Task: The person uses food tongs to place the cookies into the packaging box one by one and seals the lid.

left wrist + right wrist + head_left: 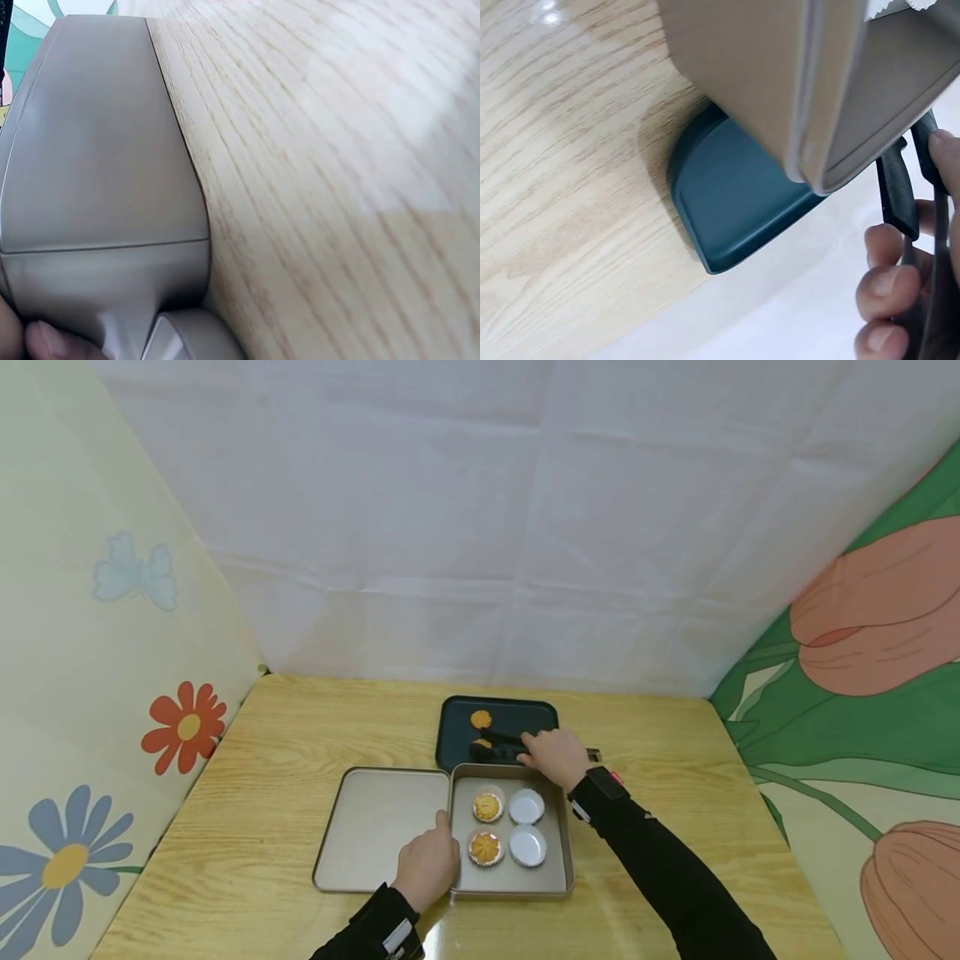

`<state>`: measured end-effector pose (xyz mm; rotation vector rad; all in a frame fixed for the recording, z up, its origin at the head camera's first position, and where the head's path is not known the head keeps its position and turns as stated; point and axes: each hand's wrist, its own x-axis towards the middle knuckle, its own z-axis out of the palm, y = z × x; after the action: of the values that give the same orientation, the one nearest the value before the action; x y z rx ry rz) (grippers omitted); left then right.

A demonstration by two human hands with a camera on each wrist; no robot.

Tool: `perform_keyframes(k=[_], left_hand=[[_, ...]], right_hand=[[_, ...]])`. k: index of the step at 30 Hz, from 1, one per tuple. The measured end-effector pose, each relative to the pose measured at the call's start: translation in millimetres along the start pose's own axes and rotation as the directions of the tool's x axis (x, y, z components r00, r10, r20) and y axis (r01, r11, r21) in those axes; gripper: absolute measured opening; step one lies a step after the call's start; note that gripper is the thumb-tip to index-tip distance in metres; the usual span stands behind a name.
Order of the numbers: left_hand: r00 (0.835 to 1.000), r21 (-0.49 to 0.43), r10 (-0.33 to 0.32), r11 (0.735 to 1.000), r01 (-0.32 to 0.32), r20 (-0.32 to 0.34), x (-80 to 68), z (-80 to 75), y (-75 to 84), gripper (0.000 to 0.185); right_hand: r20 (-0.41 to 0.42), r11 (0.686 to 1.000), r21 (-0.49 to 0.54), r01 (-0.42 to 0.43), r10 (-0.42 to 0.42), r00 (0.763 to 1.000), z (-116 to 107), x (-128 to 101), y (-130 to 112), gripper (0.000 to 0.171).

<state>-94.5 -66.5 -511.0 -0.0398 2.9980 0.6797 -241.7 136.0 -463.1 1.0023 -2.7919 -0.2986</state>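
A beige tin (557,860) holds two paper cups with orange cookies (487,807) and two empty white cups (527,846). My left hand (429,860) grips the tin's left rim, its thumb on the edge; a fingertip (45,341) shows against the tin's corner (105,187). Behind the tin lies a dark tray (528,718) with one loose cookie (481,719). My right hand (555,756) holds black tongs (501,743) over this tray, their tips at a second cookie (481,746). The right wrist view shows the tongs (898,196), my fingers (885,285) and the tray's corner (735,202).
The tin's lid (382,827) lies flat on the wooden table (300,735), touching the tin's left side. White cloth hangs behind the table, and flower-printed panels close in both sides.
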Motion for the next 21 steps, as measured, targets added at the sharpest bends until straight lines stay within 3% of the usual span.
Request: perform_keyframes(k=[8, 21], left_hand=[[1.0, 0.017, 0.002, 1.0, -0.002, -0.001, -0.4, 0.5, 0.1, 0.03], [1.0, 0.011, -0.003, 1.0, 0.003, 0.005, -0.1, 0.4, 1.3, 0.031]], right_hand=[[-0.053, 0.995, 0.101, -0.009, 0.014, 0.999, -1, -4, 5, 0.026], [-0.075, 0.997, 0.07, 0.023, -0.018, 0.997, -8, 7, -1, 0.039]])
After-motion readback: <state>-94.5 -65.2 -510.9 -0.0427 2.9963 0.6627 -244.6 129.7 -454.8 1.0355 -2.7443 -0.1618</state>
